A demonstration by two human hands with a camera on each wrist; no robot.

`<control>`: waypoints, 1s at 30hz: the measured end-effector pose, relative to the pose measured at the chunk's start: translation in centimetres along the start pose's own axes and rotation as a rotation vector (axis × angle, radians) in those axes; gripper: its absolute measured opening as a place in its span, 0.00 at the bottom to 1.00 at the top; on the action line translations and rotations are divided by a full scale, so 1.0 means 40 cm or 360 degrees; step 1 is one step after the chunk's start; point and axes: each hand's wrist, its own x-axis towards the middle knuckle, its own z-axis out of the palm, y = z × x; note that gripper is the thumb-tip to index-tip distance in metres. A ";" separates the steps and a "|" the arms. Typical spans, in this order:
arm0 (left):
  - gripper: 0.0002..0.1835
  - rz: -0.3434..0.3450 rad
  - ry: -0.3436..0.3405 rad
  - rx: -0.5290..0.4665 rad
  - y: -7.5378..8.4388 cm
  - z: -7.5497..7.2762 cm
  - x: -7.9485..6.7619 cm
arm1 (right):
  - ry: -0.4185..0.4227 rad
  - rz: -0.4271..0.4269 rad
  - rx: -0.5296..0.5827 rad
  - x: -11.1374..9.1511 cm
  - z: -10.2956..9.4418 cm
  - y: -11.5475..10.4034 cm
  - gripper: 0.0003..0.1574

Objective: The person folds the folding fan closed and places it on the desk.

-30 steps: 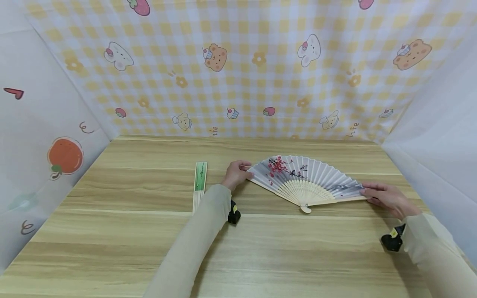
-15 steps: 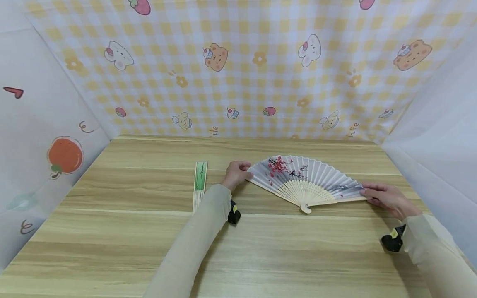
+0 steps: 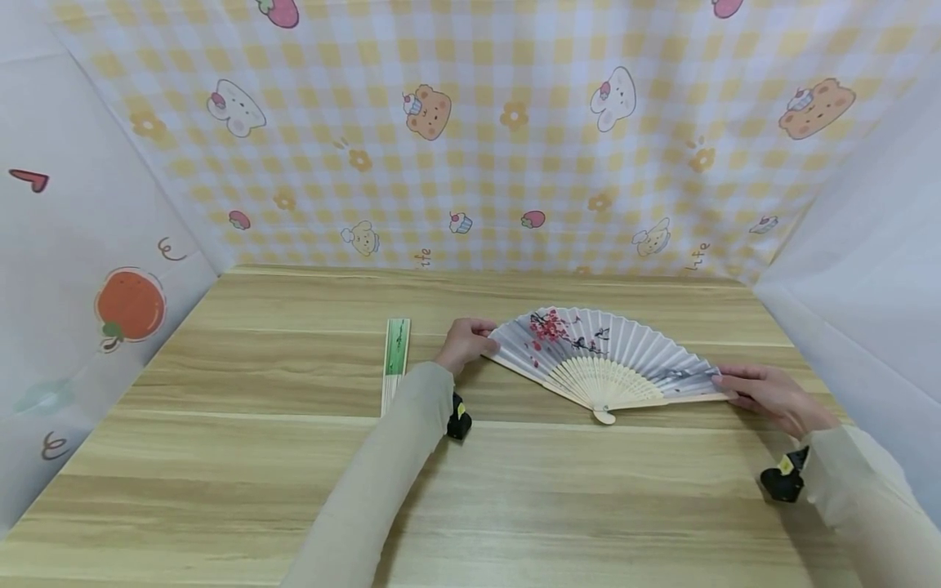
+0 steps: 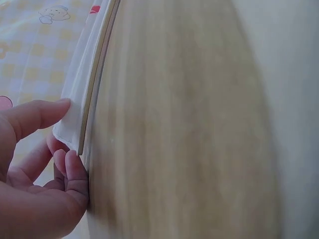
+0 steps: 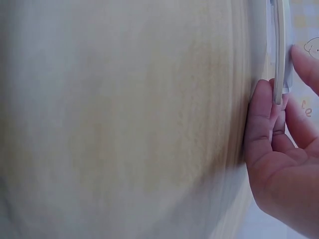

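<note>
Pinched open folding fan [image 3: 610, 355] at both ends. Used left hand [image 3: 465, 343] on one end, with thumb [image 4: 47, 113] on the pleated leaf [image 3: 632, 343] and fingers [image 4: 75, 172] curled below the left guard stick [image 3: 537, 381]. Gripped the right guard stick [image 3: 684, 401] near its tip the same way with right hand [image 3: 772, 396].

Looked very light. Guessed stiff but thin at the guards, soft and easily creased in the leaf. Judged slim ribs [image 3: 599, 380] fragile, apt to snap if twisted. Probably felt a bit slick along smooth edges; couldn't confirm. Seemed best held by the guards, near tips or close to the pivot [image 3: 604, 412], without squeezing bare leaf or ribs.

Lay between the hands, touching both: at 3 o'clock from left hand, at 9 from right. Fanned out toward 12, with pivot at 6. Measured from the pivot, put left hand at 10, right hand at 3. Couldn't tell how much rested on the wooden tabletop [image 3: 588, 506].

Farther out, saw closed green folding fan [image 3: 396, 351] at 9 from left hand, untouched by it and partly hidden behind left sleeve [image 3: 397, 457]. Saw checked cloth [image 3: 478, 163] at 12, beyond the tabletop.
</note>
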 end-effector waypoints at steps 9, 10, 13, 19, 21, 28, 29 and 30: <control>0.17 -0.0010 -0.0012 0.0023 0.000 -0.006 0.001 | -0.0011 0.0011 0.0055 -0.002 0.003 -0.003 0.04; 0.17 -0.0014 -0.0015 0.0021 0.000 -0.006 0.001 | -0.0007 0.0012 0.0050 -0.003 0.003 -0.003 0.04; 0.18 -0.0013 -0.0028 -0.0005 0.000 -0.007 0.003 | -0.0001 0.0009 0.0043 -0.003 0.003 -0.002 0.09; 0.20 -0.0015 -0.0058 -0.0070 0.003 -0.008 0.002 | -0.0005 -0.0015 0.0039 -0.003 0.005 -0.003 0.21; 0.20 -0.0016 -0.0062 -0.0070 0.005 -0.008 0.001 | -0.0009 -0.0029 0.0031 -0.004 0.007 -0.004 0.30; 0.20 -0.0039 -0.0089 -0.0079 0.008 -0.009 -0.003 | -0.0046 -0.0045 0.0128 -0.013 0.011 -0.011 0.36; 0.20 -0.0045 -0.0092 -0.0077 0.007 -0.011 -0.002 | -0.0048 -0.0046 0.0169 -0.015 0.013 -0.013 0.31; 0.20 -0.0049 -0.0094 -0.0076 0.006 -0.012 -0.002 | -0.0056 -0.0052 0.0224 -0.017 0.014 -0.015 0.26</control>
